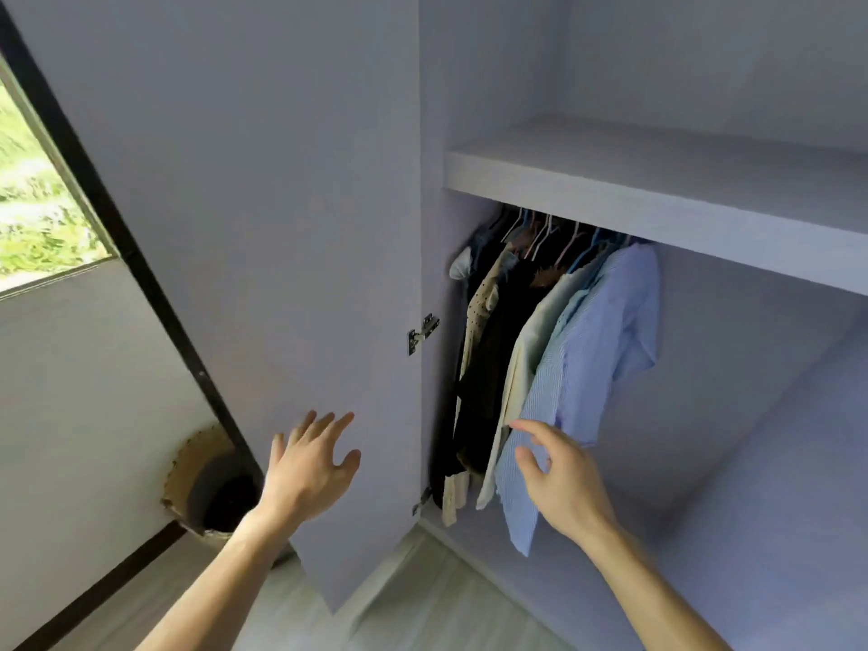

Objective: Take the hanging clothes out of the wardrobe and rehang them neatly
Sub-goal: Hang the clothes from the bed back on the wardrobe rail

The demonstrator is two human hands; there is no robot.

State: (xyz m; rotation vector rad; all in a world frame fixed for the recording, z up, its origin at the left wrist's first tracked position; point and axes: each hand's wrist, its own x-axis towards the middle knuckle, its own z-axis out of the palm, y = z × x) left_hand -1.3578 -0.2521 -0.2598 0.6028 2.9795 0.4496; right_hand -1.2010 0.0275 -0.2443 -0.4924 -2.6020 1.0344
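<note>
The wardrobe stands open, with several garments hanging bunched at the left end of the rail under a shelf (pixel 657 180). Nearest me is a light blue striped shirt (pixel 592 350); behind it hang a cream shirt (pixel 521 368), dark clothes (pixel 493 350) and a dotted beige piece (pixel 476 312). Hanger hooks (pixel 545 227) show under the shelf edge. My right hand (pixel 559 481) is open, its fingertips at the lower hem of the blue shirt. My left hand (pixel 310 467) is open with spread fingers, in front of the open door (pixel 263 227); contact is unclear.
The door swings out to the left on metal hinges (pixel 422 333). A woven basket (pixel 211 491) stands on the floor behind the door, below a window (pixel 37 195). The wardrobe's right part (pixel 751 392) holds no clothes. Pale wooden floor (pixel 422 603) lies below.
</note>
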